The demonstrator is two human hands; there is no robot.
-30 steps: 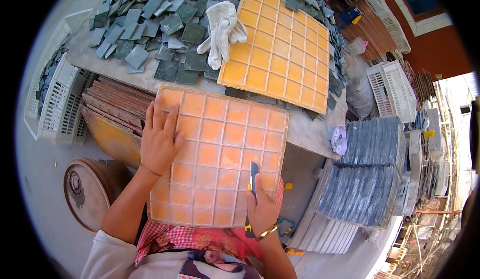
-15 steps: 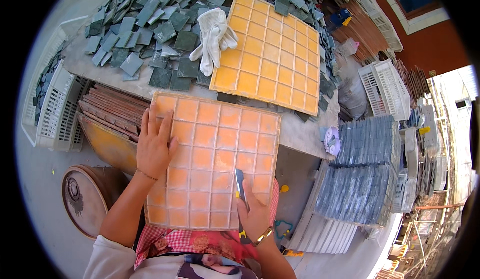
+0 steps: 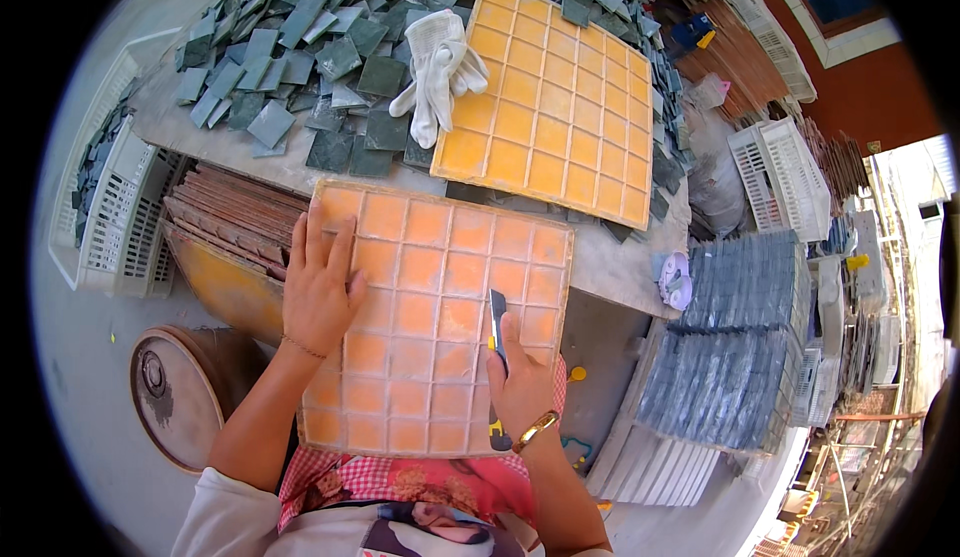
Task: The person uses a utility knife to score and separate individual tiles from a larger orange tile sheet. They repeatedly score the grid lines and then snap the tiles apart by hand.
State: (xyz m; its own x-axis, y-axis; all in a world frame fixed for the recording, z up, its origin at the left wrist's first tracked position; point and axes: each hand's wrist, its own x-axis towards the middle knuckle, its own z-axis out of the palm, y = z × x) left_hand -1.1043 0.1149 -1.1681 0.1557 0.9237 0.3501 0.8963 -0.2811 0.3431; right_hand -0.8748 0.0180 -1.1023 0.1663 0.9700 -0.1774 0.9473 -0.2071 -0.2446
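Note:
An orange square grid tray (image 3: 420,317) with pale raised ribs rests over my lap, its far edge against the table. My left hand (image 3: 322,282) lies flat on its left side, fingers stretched out and pointing away from me. In my right hand (image 3: 522,385) is a utility knife (image 3: 497,322) with a black and yellow handle. Its broad blade points away from me and lies close along a rib on the right half of the tray. Whether the tip touches the rib, I cannot tell.
A yellow grid tray (image 3: 545,107) lies on the table with white gloves (image 3: 437,77) over its left edge. Dark green tiles (image 3: 270,122) are heaped behind. Stacked boards (image 3: 235,212), a drum (image 3: 175,392) and a white crate (image 3: 130,217) stand left; wrapped tile stacks (image 3: 715,382) stand right.
My right hand has moved the knife away from me and slightly right along the tray. My left hand stays flat on the tray. The whole view has shifted a little.

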